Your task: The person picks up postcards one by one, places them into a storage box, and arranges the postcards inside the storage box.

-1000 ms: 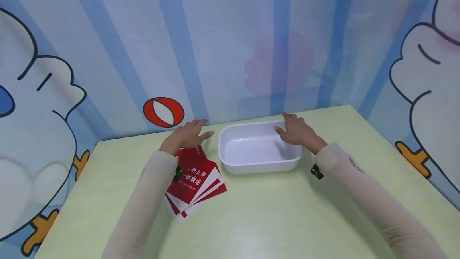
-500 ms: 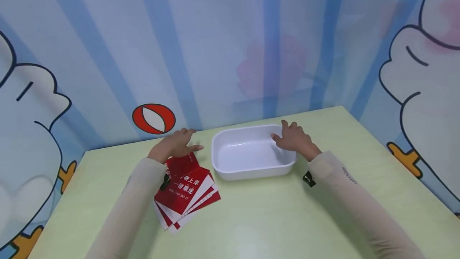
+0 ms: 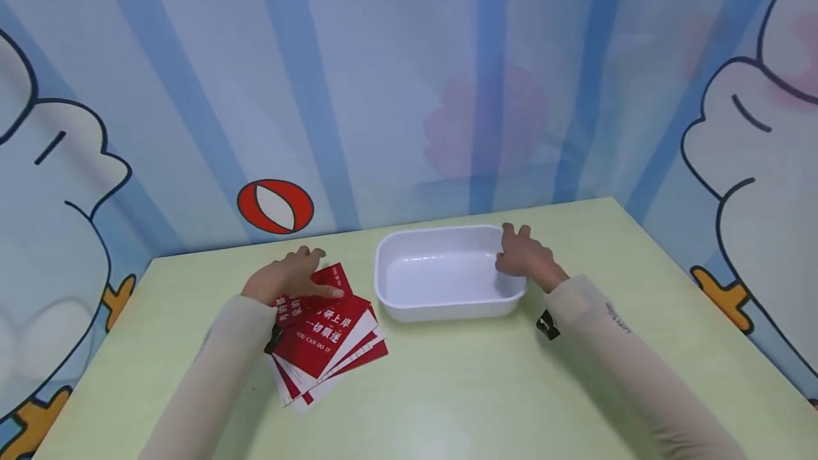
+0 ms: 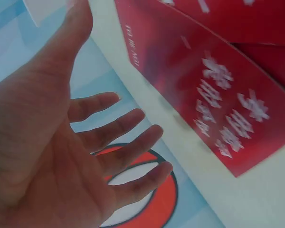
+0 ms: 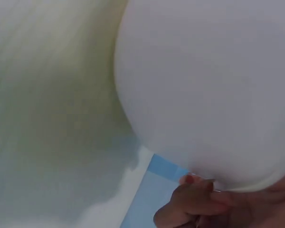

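Observation:
My left hand (image 3: 287, 280) is above the far end of a fanned stack of red and white booklets (image 3: 322, 338) with white lettering. In the left wrist view its fingers (image 4: 133, 142) are spread and relaxed, apart from the red cover (image 4: 204, 95). A white rectangular plastic basin (image 3: 450, 311) stands to the right of the stack, with nothing in it. My right hand (image 3: 529, 258) grips the basin's right rim, thumb on the inside. From the right wrist view, fingers (image 5: 192, 206) curl at the rim, below the basin's white outer wall (image 5: 204, 85).
Both things rest on a pale green table (image 3: 447, 389). A blue striped backdrop (image 3: 396, 91) rises at its far edge, with a red and white ball (image 3: 275, 206) printed on it. White cartoon ducks cover the side panels.
My left hand has moved left and nearer over the booklets, from beside the basin's left end. My right hand's thumb has closed in on the rim. Booklets and basin stay in place.

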